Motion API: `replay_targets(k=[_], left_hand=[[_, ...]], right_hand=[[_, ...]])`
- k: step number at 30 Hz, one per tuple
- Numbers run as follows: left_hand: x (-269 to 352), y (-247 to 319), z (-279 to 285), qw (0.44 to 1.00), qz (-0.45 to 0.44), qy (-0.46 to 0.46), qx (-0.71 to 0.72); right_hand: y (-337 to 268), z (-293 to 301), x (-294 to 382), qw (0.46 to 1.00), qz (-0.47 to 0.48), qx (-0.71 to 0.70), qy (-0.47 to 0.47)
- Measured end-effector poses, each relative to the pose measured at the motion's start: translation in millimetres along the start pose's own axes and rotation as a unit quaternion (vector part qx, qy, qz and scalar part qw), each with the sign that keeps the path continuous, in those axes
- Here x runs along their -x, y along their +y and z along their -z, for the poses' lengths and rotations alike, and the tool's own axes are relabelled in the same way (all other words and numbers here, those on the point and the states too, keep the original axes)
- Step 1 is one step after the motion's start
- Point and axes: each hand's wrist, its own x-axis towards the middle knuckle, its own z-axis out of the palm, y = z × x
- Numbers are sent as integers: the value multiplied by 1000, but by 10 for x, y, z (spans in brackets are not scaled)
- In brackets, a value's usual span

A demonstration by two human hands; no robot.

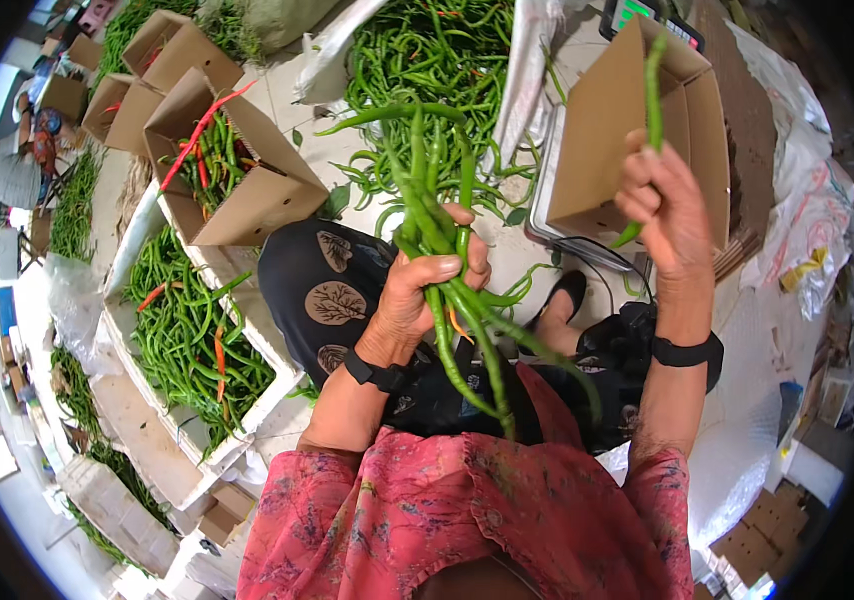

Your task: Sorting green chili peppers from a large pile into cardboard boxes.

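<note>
My left hand (434, 281) is closed around a bunch of long green chili peppers (427, 202), whose ends stick out above and below the fist. A thin orange pepper (460, 324) hangs among them. To the right, my raised right hand (663, 199) grips a single long green pepper (653, 90); its lower end shows below the fingers. Behind that hand is an open cardboard box (599, 142), tilted on a platform scale (542, 217). Ahead of my left hand, a big heap of green peppers (427, 60) spills from a white woven sack (524, 75) onto the floor.
At my left stands a white foam box (187, 469) of green peppers with a few red ones. A cardboard box (277, 199) holding mixed peppers rests by its far end. The scale's lit display (633, 10) is at the top right. A person (14, 165) sits far left.
</note>
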Motion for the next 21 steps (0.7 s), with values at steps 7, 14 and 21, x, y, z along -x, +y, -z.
replay_targets(k=[7,14,21], left_hand=[[-6,-82,-74,993,44,-80,72],[-15,-114,-34,997,77,-14,23],[-18,-71,-30,964,185,-14,-190]], right_hand=[[753,-502,84,981,-184,69,-2],[903,-473,2,994,-98,-42,22],[639,-270,-121,972,-91,-212,-43]])
